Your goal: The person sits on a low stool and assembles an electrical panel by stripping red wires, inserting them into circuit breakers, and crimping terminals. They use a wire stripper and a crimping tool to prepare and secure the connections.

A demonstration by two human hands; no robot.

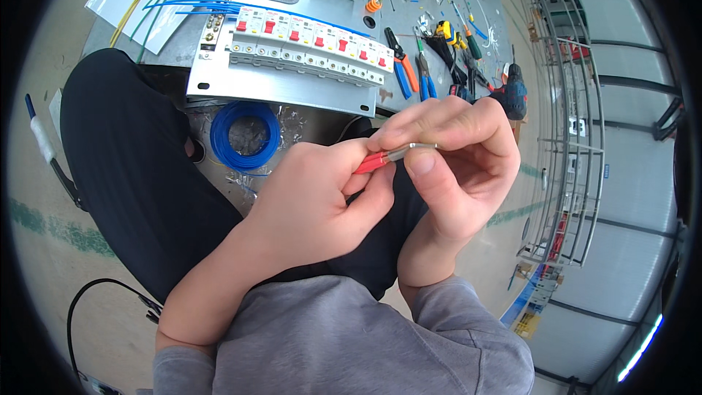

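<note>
My left hand (311,201) is closed round red insulated wire (371,163), perhaps two strands side by side. From its fingers the bare silver-coloured end (399,152) sticks out to the right. My right hand (464,164) pinches that bare end between thumb and fingers, and its tip bends slightly. Both hands are raised above my lap, nearly touching each other. The rest of the red wire is hidden inside my left hand. Beyond them lies a metal panel (292,95) carrying a row of white circuit breakers (311,47) with red switches.
Blue wires (194,6) run along the breakers. On the workbench at the right lie orange-and-blue cutters (402,66), blue-handled pliers (425,77), screwdrivers and a power drill (515,91). A blue wire coil (244,137) rests on the floor. A metal rack (574,153) stands farther right.
</note>
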